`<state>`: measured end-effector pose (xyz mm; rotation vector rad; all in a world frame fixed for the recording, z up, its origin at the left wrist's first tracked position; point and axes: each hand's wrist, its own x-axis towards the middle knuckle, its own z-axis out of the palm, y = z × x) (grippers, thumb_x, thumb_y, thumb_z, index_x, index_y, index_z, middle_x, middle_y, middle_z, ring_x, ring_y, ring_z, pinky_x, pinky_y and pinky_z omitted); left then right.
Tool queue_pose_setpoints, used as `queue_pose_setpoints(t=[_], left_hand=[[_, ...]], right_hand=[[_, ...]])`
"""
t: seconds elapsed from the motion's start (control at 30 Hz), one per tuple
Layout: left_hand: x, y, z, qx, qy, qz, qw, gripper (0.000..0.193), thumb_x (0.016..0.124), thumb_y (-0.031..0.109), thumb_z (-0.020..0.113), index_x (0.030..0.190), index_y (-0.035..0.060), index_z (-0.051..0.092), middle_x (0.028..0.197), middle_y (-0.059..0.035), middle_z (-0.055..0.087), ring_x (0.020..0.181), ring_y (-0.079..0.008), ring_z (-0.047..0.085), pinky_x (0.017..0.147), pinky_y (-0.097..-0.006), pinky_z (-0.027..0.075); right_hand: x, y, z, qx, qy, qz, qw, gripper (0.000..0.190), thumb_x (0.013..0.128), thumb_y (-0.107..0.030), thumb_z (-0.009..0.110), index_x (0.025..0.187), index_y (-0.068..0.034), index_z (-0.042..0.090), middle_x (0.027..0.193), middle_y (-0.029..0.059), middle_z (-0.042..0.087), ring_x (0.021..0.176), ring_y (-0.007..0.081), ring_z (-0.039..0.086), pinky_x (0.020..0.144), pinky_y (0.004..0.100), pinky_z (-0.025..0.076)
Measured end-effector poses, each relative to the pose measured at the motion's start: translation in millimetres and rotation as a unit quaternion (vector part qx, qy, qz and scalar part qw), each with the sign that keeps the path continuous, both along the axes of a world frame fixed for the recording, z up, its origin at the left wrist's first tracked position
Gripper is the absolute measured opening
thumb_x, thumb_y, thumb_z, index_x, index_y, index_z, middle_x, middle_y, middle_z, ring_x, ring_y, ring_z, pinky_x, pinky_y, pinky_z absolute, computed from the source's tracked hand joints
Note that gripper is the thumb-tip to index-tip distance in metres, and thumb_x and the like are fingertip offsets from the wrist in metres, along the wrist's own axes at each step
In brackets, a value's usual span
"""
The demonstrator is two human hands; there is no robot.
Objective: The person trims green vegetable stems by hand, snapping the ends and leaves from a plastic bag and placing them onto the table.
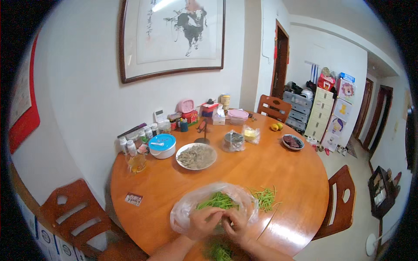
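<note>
My left hand [204,222] and my right hand [234,223] meet fingertip to fingertip over the near side of an open clear plastic bag [182,208]. Thin green vegetable stems [218,200] fill the bag's mouth just beyond my fingers. Whether a stem is pinched between my fingertips is too small to tell. To the right of the bag, a loose pile of cut green stems [266,198] rests on the round wooden table [156,199]. Below my hands lies a blurred bunch of leafy greens [220,253], partly hidden by my forearms.
Beyond the bag stand a plate of greyish food [196,156], a blue-lidded tub [162,146], a bagged round container [233,142] and a bowl of dark red food [293,142]. A glass cup [136,163] stands at the left. Wooden chairs flank the table [341,202].
</note>
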<state>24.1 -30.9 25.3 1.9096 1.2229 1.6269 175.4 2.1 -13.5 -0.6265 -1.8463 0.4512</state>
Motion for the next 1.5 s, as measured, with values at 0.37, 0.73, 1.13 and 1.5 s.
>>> queue_pose_setpoints(t=[0.37,0.73,1.13,1.5], left_hand=[[7.8,-5.6,-1.2,-0.024,-0.05,0.0,0.998,0.012,0.088,0.007,0.061,0.092,0.0006,0.07,0.081,-0.0067,0.069,0.067,-0.0121,0.062,0.064,-0.0262,0.051],[-6.5,4.7,-6.5,-0.013,-0.036,0.047,0.998,0.014,0.093,0.011,0.057,0.097,0.0032,0.068,0.074,-0.0013,0.063,0.064,-0.0086,0.056,0.059,-0.0229,0.046],[-36.1,25.8,-8.9,-0.096,-0.103,0.098,0.985,0.014,0.091,0.014,0.062,0.095,0.0017,0.068,0.082,0.0012,0.064,0.069,-0.0056,0.055,0.06,-0.0204,0.044],[-51.5,30.3,-17.5,-0.051,0.277,0.054,0.958,0.017,0.074,0.004,0.069,0.091,0.003,0.069,0.099,-0.0131,0.065,0.096,-0.032,0.06,0.086,-0.0402,0.048]], right_hand=[[-2.2,-18.2,13.3,-0.056,0.015,0.007,0.998,0.018,0.081,0.003,0.057,0.099,0.002,0.058,0.082,0.0155,0.056,0.076,0.0305,0.058,0.066,0.036,0.047],[2.0,3.4,7.9,-0.05,0.016,-0.04,0.998,0.026,0.078,0.003,0.058,0.103,-0.002,0.062,0.088,0.0162,0.06,0.083,0.0323,0.06,0.075,0.0398,0.048],[19.6,41.1,5.5,-0.155,0.048,-0.023,0.987,0.005,0.088,-0.002,0.063,0.092,0.0,0.065,0.083,0.0023,0.057,0.069,0.0087,0.051,0.061,0.0232,0.041],[11.6,39.9,-5.8,0.038,-0.247,-0.022,0.968,0.024,0.073,-0.005,0.069,0.097,-0.007,0.068,0.096,0.0103,0.061,0.095,0.0301,0.058,0.078,0.0393,0.047]])
